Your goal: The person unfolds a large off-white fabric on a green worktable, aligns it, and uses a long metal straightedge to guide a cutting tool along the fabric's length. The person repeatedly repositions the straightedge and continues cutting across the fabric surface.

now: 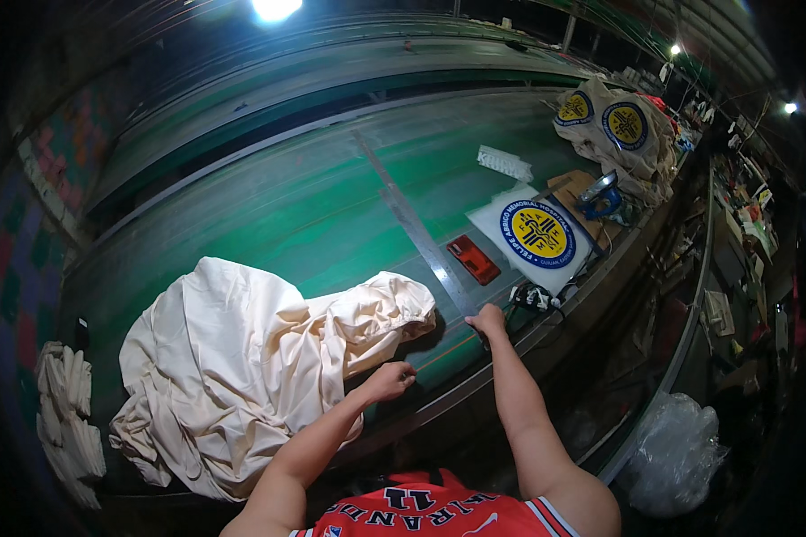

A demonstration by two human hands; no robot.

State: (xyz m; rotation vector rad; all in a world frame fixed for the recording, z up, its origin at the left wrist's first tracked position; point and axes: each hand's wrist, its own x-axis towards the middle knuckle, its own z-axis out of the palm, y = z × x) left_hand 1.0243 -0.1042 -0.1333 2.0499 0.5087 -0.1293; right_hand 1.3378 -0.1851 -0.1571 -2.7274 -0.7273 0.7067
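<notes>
My right hand [486, 323] is closed round the near end of a long metal ruler [421, 237], which lies flat across the green table [269, 228]. My left hand [389, 382] is curled over the table's near edge, just right of a big heap of cream fabric [233, 367]. Whatever its fingers hold, if anything, is hidden. The fabric lies crumpled, with a gathered end [403, 304] reaching toward the ruler. Right of the ruler sits a red and black flat case [473, 259]. Beside it lies a white sheet with a round blue and yellow emblem [537, 233].
A white lettered stencil [504, 165] lies farther back. A blue-handled tool [603, 195] and a black corded item [535, 297] rest at right. Printed cream fabric [631, 134] is piled at the far right. Folded cloth [65, 412] hangs left; a clear plastic bag [676, 455] is lower right.
</notes>
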